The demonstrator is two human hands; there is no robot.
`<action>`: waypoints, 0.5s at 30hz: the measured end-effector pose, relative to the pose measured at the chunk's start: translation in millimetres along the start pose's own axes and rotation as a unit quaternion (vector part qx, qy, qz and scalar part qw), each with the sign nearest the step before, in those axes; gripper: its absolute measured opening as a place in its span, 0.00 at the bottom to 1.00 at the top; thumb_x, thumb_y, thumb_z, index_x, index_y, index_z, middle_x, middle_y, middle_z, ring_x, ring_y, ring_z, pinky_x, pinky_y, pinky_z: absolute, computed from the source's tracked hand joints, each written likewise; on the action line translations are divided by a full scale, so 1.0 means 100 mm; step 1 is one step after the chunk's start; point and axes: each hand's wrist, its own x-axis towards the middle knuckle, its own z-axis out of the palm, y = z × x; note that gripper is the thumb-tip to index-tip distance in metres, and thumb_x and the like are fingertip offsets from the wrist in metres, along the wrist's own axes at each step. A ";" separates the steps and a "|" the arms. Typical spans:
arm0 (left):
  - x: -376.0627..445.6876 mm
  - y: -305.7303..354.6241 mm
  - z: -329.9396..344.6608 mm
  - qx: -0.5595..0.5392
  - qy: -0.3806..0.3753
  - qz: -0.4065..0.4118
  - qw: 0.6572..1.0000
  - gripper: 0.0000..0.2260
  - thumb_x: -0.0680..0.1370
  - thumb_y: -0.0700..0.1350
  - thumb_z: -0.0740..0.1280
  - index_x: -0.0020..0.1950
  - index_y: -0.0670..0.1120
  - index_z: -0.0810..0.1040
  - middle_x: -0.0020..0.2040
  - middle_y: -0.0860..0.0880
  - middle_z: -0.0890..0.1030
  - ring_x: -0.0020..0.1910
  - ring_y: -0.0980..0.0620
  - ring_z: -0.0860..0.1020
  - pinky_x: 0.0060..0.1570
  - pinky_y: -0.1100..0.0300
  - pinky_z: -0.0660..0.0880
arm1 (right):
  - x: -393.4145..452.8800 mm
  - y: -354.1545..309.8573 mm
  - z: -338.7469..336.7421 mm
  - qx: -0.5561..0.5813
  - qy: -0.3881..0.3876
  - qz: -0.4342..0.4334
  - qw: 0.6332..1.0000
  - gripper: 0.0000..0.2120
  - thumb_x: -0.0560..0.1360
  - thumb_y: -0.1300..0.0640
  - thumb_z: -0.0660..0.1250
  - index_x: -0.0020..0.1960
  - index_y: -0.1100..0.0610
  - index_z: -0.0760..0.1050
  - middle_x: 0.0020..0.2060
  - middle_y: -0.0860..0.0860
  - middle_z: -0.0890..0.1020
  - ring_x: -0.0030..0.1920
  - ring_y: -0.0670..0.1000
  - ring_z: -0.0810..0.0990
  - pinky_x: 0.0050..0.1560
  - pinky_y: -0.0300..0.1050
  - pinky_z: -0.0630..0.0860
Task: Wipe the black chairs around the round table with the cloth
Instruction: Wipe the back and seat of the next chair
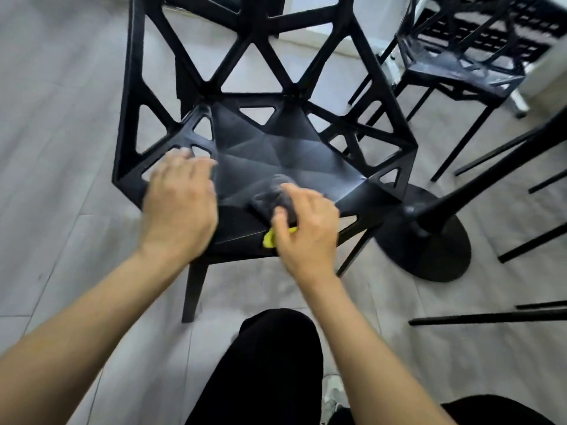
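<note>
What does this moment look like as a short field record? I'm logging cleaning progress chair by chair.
chair in work: near black chair, faceted seat, open triangle frame
right hand: grip on dark cloth, pressing it onto the seat
cloth detail: yellow edge showing under the hand
left hand: fingers resting on the seat's left rim; blurred
other chair: second black chair behind on the right
table: only its round black base and pole show
floor: grey planks
</note>
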 end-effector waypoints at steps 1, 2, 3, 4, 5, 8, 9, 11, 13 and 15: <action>0.08 0.18 0.06 -0.031 -0.015 0.018 0.999 0.17 0.79 0.42 0.56 0.66 0.41 0.74 0.64 0.40 0.78 0.67 0.38 0.72 0.70 0.44 0.66 | -0.03 -0.09 0.04 0.001 -0.015 -0.016 1.000 0.18 0.75 0.50 0.66 0.64 0.52 0.79 0.54 0.51 0.81 0.55 0.55 0.78 0.58 0.56 0.71; 0.16 0.35 0.13 -0.071 -0.033 0.022 0.997 0.18 0.80 0.42 0.56 0.68 0.42 0.73 0.64 0.41 0.78 0.66 0.39 0.73 0.68 0.44 0.68 | -0.04 -0.15 0.07 0.004 -0.028 -0.033 0.999 0.19 0.75 0.49 0.66 0.64 0.52 0.79 0.55 0.51 0.80 0.55 0.55 0.78 0.59 0.56 0.71; 0.24 0.47 0.18 -0.112 -0.047 0.011 0.993 0.18 0.80 0.42 0.55 0.69 0.42 0.73 0.64 0.41 0.78 0.64 0.40 0.74 0.66 0.45 0.69 | -0.03 -0.15 0.07 0.007 -0.042 -0.051 0.998 0.19 0.76 0.49 0.66 0.65 0.52 0.78 0.55 0.51 0.80 0.55 0.55 0.78 0.59 0.55 0.71; 0.31 0.52 0.25 -0.144 -0.053 -0.009 0.988 0.18 0.81 0.42 0.56 0.69 0.41 0.72 0.64 0.41 0.78 0.63 0.40 0.75 0.65 0.45 0.70 | 0.01 -0.09 0.04 0.006 -0.055 -0.071 0.996 0.19 0.76 0.49 0.66 0.66 0.52 0.78 0.55 0.51 0.80 0.55 0.54 0.78 0.58 0.53 0.72; 0.35 0.52 0.32 -0.155 -0.060 -0.026 0.986 0.17 0.82 0.43 0.55 0.69 0.41 0.72 0.64 0.41 0.78 0.63 0.40 0.75 0.64 0.45 0.70 | 0.05 0.02 -0.02 0.001 -0.063 -0.084 0.994 0.19 0.76 0.50 0.66 0.66 0.52 0.78 0.54 0.50 0.80 0.55 0.53 0.77 0.58 0.51 0.72; 0.34 0.42 0.48 -0.105 -0.116 -0.039 0.987 0.19 0.84 0.50 0.54 0.71 0.42 0.70 0.68 0.41 0.76 0.68 0.41 0.72 0.67 0.45 0.68 | 0.32 0.68 -0.29 -0.027 -0.016 -0.014 0.999 0.17 0.77 0.51 0.65 0.64 0.51 0.78 0.53 0.50 0.80 0.53 0.53 0.78 0.55 0.49 0.73; 0.33 0.40 0.51 -0.087 -0.134 -0.031 0.987 0.20 0.84 0.52 0.54 0.71 0.43 0.71 0.68 0.42 0.75 0.69 0.42 0.71 0.68 0.45 0.68 | 0.44 0.94 -0.39 -0.038 0.004 0.035 0.999 0.16 0.77 0.52 0.64 0.64 0.51 0.78 0.53 0.50 0.81 0.54 0.54 0.78 0.56 0.49 0.73; 0.32 0.40 0.55 -0.070 -0.146 -0.015 0.987 0.22 0.83 0.54 0.50 0.70 0.45 0.72 0.68 0.44 0.75 0.70 0.44 0.71 0.69 0.45 0.69 | 0.61 1.29 -0.54 -0.057 0.002 0.087 0.995 0.16 0.77 0.52 0.63 0.64 0.51 0.78 0.55 0.50 0.80 0.56 0.54 0.78 0.58 0.48 0.73; 0.35 0.42 0.53 -0.051 -0.151 -0.001 0.987 0.24 0.83 0.55 0.48 0.71 0.48 0.74 0.71 0.45 0.75 0.72 0.44 0.70 0.70 0.46 0.68 | 0.61 1.27 -0.52 -0.055 -0.011 0.074 0.996 0.16 0.76 0.52 0.63 0.63 0.50 0.78 0.55 0.49 0.80 0.56 0.54 0.78 0.59 0.51 0.73; 0.35 0.44 0.54 -0.027 -0.169 -0.005 0.985 0.21 0.84 0.53 0.51 0.74 0.50 0.73 0.75 0.47 0.71 0.75 0.45 0.66 0.73 0.48 0.65 | 0.44 0.98 -0.40 -0.016 -0.028 0.016 0.999 0.16 0.75 0.52 0.65 0.62 0.50 0.79 0.56 0.48 0.79 0.58 0.52 0.77 0.60 0.53 0.72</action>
